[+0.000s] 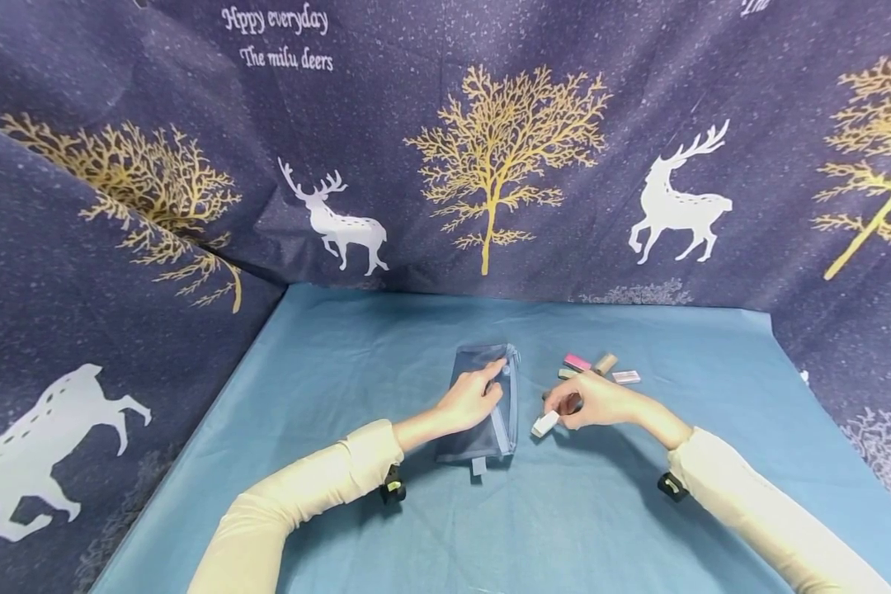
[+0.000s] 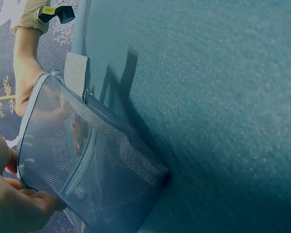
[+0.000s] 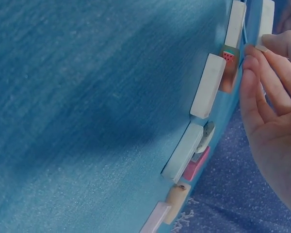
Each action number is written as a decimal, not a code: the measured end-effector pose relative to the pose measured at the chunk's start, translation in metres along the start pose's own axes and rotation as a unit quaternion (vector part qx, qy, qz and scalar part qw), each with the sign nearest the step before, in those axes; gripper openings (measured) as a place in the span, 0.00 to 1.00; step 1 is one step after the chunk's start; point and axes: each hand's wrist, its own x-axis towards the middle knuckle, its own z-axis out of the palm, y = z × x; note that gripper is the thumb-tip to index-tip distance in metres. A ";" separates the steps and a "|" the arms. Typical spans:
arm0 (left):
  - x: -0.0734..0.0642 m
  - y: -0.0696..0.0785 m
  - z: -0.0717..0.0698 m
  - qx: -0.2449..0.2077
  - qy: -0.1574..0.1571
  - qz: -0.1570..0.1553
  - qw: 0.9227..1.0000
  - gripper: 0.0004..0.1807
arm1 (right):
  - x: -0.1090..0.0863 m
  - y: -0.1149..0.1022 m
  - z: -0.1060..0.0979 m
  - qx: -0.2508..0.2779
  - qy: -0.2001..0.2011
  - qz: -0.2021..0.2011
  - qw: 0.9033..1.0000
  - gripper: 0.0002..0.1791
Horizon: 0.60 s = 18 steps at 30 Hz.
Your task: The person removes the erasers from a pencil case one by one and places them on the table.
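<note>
A dark blue mesh zip pouch (image 1: 460, 447) lies flat on the cloth in the head view, its light blue zip along the right side. My left hand (image 1: 475, 403) is over it, the index finger reaching to the zip's far end. In the left wrist view, that hand's thumb and fingers pinch the edge of the pouch (image 2: 106, 179). To the right, my right hand (image 1: 597, 399) holds a white eraser (image 1: 545, 424) by one end, just beside the pouch. The same eraser (image 3: 266, 22) shows between thumb and fingers in the right wrist view.
Beyond my right hand lie several loose erasers, among them a pink one (image 1: 577, 361), a brown one (image 1: 605, 363) and a pale one (image 1: 626, 377). One eraser (image 3: 230, 57) bears a watermelon picture. A patterned curtain (image 1: 416, 165) hangs behind the blue cloth (image 1: 356, 330).
</note>
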 end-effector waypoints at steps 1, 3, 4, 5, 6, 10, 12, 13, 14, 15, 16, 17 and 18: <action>0.000 0.000 0.000 0.000 0.000 0.000 1.000 0.28 | -0.001 0.000 -0.001 0.002 0.000 0.001 1.000 0.13; 0.000 0.001 -0.001 -0.001 0.000 -0.001 1.000 0.28 | -0.002 0.000 -0.002 0.005 -0.002 0.005 1.000 0.13; 0.000 0.001 -0.001 -0.002 0.000 -0.002 1.000 0.28 | -0.002 0.000 -0.002 0.008 -0.003 0.006 1.000 0.13; 0.000 0.001 -0.002 -0.003 0.000 -0.001 1.000 0.27 | -0.002 0.000 -0.002 0.010 -0.004 0.007 1.000 0.13; 0.001 0.001 -0.002 -0.004 0.001 -0.001 1.000 0.27 | -0.002 0.000 -0.002 0.013 -0.006 0.010 1.000 0.13; 0.001 0.001 -0.002 -0.007 -0.001 -0.003 1.000 0.28 | -0.002 -0.001 -0.002 0.021 -0.014 0.025 0.999 0.13; 0.001 0.001 -0.002 -0.006 -0.001 -0.005 1.000 0.28 | -0.002 -0.001 -0.001 0.022 -0.017 0.034 0.999 0.14; 0.001 0.000 -0.001 -0.004 -0.001 -0.006 1.000 0.28 | -0.003 -0.001 -0.001 0.021 -0.018 0.037 0.999 0.14; 0.001 0.000 -0.001 -0.002 -0.001 -0.007 1.000 0.28 | -0.004 0.000 -0.001 0.021 -0.019 0.039 0.999 0.14; 0.001 0.000 0.000 -0.001 -0.001 -0.007 1.000 0.28 | -0.005 0.000 -0.001 0.021 -0.018 0.042 0.999 0.14; 0.001 0.000 0.000 0.001 -0.001 -0.007 1.000 0.28 | -0.006 0.001 -0.001 0.019 -0.018 0.042 0.999 0.14; 0.001 0.000 0.000 0.003 0.000 -0.007 1.000 0.28 | -0.007 0.002 -0.001 0.016 -0.017 0.042 0.999 0.14; 0.001 0.000 0.001 0.003 0.001 -0.005 1.000 0.28 | -0.008 0.003 -0.001 0.015 -0.017 0.041 0.999 0.14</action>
